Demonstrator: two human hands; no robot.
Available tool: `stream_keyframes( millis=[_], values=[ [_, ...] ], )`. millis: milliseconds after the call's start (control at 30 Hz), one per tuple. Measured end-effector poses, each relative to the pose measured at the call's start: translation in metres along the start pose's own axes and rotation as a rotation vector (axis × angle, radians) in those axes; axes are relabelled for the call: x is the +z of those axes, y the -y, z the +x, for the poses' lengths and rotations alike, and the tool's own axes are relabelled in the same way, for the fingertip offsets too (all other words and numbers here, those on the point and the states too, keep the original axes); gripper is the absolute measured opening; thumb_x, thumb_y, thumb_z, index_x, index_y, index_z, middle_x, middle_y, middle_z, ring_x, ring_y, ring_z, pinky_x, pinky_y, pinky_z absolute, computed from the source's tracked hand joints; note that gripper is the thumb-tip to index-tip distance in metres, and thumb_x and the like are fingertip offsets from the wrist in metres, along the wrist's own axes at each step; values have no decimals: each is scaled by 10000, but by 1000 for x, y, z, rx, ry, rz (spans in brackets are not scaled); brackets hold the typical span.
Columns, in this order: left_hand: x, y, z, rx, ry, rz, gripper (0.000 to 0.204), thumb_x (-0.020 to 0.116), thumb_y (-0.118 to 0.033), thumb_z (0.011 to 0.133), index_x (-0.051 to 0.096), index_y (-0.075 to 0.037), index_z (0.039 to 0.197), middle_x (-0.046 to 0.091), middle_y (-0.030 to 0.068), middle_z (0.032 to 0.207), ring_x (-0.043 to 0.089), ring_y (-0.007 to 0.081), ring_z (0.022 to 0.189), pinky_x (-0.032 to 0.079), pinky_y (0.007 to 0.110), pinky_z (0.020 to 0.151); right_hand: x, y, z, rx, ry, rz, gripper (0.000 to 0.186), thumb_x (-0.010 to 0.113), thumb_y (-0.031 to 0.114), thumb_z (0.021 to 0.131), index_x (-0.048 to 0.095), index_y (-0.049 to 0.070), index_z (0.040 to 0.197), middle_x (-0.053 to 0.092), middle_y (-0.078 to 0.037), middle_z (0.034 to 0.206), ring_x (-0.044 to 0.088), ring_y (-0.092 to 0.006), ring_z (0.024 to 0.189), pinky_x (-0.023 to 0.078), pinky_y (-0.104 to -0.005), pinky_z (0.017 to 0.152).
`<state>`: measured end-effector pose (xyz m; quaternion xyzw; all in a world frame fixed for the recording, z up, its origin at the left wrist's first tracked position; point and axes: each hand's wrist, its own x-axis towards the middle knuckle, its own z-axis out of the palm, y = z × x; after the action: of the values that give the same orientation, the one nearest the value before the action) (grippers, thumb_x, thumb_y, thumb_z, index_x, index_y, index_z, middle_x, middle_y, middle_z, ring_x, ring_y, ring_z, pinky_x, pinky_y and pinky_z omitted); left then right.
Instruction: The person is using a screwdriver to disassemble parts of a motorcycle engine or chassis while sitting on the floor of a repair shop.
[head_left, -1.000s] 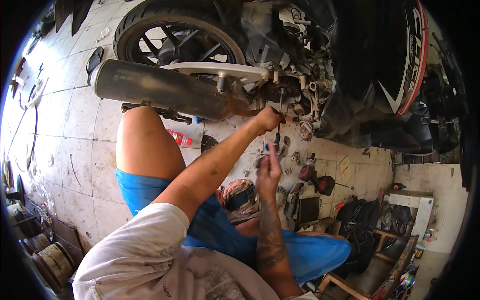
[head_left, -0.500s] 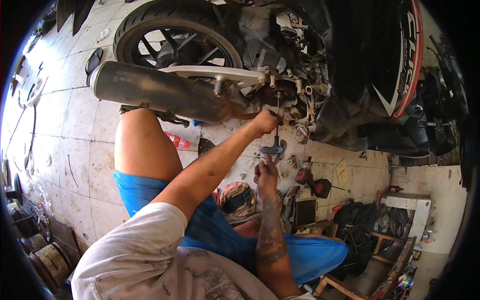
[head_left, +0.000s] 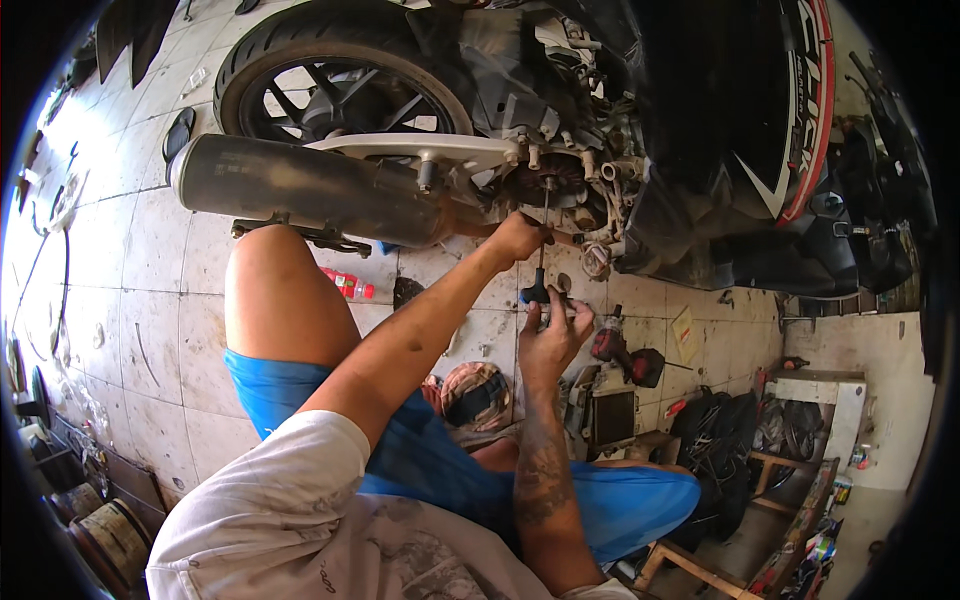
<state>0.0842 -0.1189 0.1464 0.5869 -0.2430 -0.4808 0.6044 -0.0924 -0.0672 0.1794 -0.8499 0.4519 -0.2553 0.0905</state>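
Observation:
A T-handle wrench with a dark blue grip stands with its shaft running up into the engine area of a motorcycle. My left hand is closed around the middle of the shaft. Below it, my right hand has its fingers spread, the fingertips at the blue grip. Whether they press on it is hard to make out. The far tip of the wrench meets a dark round part inside the opened engine. Left of my hands stretches the exhaust muffler, under the rear wheel.
A red cordless drill lies on the tiled floor to the right, near a radiator. A red bottle lies by my knee. A patterned cloth bundle sits between my legs. At the right stands a wooden frame.
My right hand's fingers have gone from mostly curled, one finger at the grip, to spread beside it. The blue grip has turned. My left hand stays on the shaft; the view has shifted slightly.

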Motion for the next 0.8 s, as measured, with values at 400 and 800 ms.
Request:
stream_keyframes(
  millis=[400,800],
  values=[
    [-24,28,21,157,-152,-120,117,574,-151,902,614,-42,912,581,32,753,555,146,635,432,308,521,37,-3,11,139,220,853,392,552,215,952,489,-56,1228,606,-240,1026,610,-343,929,473,-367,815],
    [-14,1,16,-159,-40,-881,249,402,-52,984,428,117,1166,579,230,1064,613,354,1018,545,438,908,4,-5,11,98,199,411,329,563,130,920,543,-51,1194,651,-227,960,650,-341,853,503,-378,738]
  ],
)
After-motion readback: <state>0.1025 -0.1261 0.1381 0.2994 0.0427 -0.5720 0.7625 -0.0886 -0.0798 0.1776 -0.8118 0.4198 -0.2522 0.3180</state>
